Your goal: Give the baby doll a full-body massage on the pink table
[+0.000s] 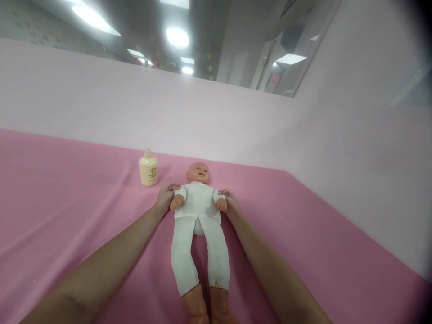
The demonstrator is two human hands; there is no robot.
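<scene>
Pink cloth-covered surface (67, 189), pale pink partition wall (101, 99) behind. We log baby doll (199, 211) in white suit, lying face up, centre of cloth, feet toward us. Our left hand (165, 197) curled around doll's shoulder on that side; our right hand (230, 201) curled at opposite shoulder, fingers partly hidden. Cream lotion bottle (148, 168) upright, near left hand, not touching.

Baby doll (198, 211) — supine on pink cloth, head away from the camera, bare feet nearest it, legs straight and slightly apart. Dressed in white short-sleeved top and white trousers; bald head, face turned up, arms angled down and outward. Gripped at both shoulders — left hand (166, 197) at one upper arm, right hand (230, 201) at the other.
</scene>
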